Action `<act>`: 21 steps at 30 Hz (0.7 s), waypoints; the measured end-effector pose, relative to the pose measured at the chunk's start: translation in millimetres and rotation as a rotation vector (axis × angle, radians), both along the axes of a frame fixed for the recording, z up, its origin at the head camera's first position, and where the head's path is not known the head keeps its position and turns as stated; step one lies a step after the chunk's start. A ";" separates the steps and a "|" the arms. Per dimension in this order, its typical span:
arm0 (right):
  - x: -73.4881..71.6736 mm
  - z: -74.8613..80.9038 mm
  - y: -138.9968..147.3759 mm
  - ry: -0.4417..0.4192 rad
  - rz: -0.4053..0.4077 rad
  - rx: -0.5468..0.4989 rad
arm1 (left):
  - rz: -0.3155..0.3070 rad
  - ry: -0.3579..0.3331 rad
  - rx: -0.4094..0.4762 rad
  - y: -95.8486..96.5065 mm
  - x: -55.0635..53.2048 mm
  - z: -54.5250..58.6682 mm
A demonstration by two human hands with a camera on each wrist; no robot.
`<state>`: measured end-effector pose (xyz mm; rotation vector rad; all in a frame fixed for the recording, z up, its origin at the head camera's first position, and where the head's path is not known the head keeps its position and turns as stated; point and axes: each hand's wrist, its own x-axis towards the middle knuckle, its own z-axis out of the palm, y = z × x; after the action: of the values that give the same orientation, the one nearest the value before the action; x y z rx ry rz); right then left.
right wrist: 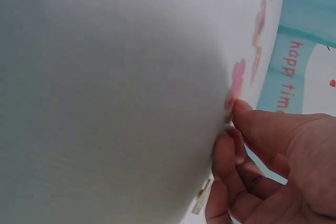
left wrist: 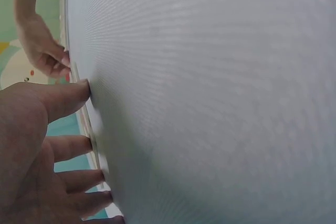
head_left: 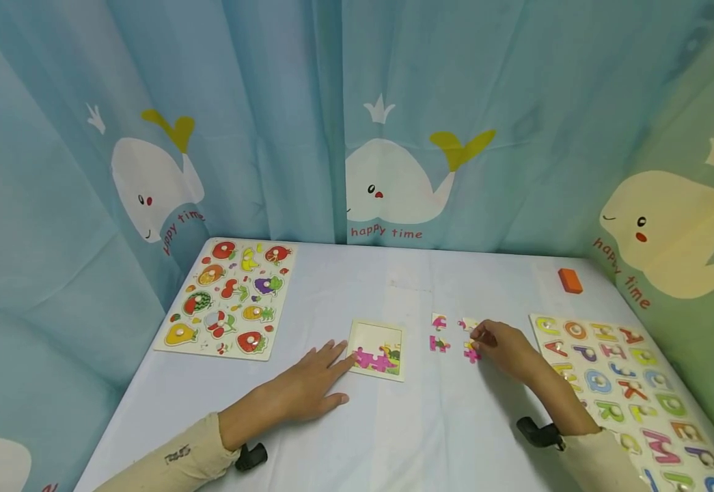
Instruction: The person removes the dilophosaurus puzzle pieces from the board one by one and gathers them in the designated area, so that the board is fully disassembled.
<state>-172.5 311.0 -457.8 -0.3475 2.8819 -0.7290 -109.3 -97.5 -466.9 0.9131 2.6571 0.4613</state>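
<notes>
A small square jigsaw tray (head_left: 378, 326) lies mid-table, with pink and green pieces (head_left: 374, 360) fitted along its bottom and right side. My left hand (head_left: 313, 383) rests with spread fingers at the tray's left edge, the index fingertip overlapping its rim. To the right of the tray, my right hand (head_left: 504, 348) pinches a pink and yellow jigsaw piece (head_left: 471, 355) between thumb and fingertips, low at the table. In the right wrist view this pink piece (right wrist: 238, 80) stands out past the thumb. Loose pieces nearby include a pink one (head_left: 438, 344) and another pink one (head_left: 439, 321). One more piece (head_left: 469, 324) lies partly behind the right hand.
A fruit peg puzzle board (head_left: 224, 301) lies at the left of the table. An alphabet puzzle board (head_left: 627, 389) takes up the right side, partly under the right forearm in view. An orange block (head_left: 570, 281) sits at the back right. Blue curtains (head_left: 270, 123) surround the table.
</notes>
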 end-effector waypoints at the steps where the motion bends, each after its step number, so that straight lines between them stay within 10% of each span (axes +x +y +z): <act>1: 0.7 -0.6 -0.7 0.004 -0.014 0.003 | -0.001 0.001 -0.001 0.0 -0.1 0.1; 11: 6.4 10.8 -27.3 0.130 -0.028 -0.040 | 0.004 -0.004 0.000 0.9 -0.7 1.9; 21: 23.5 10.8 -100.7 0.155 0.121 -0.076 | 0.016 -0.029 0.014 0.6 -0.1 -0.1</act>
<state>-149.0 210.3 -447.1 -0.6081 2.9489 -0.8253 -109.4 -96.9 -467.0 0.8825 2.6400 0.4941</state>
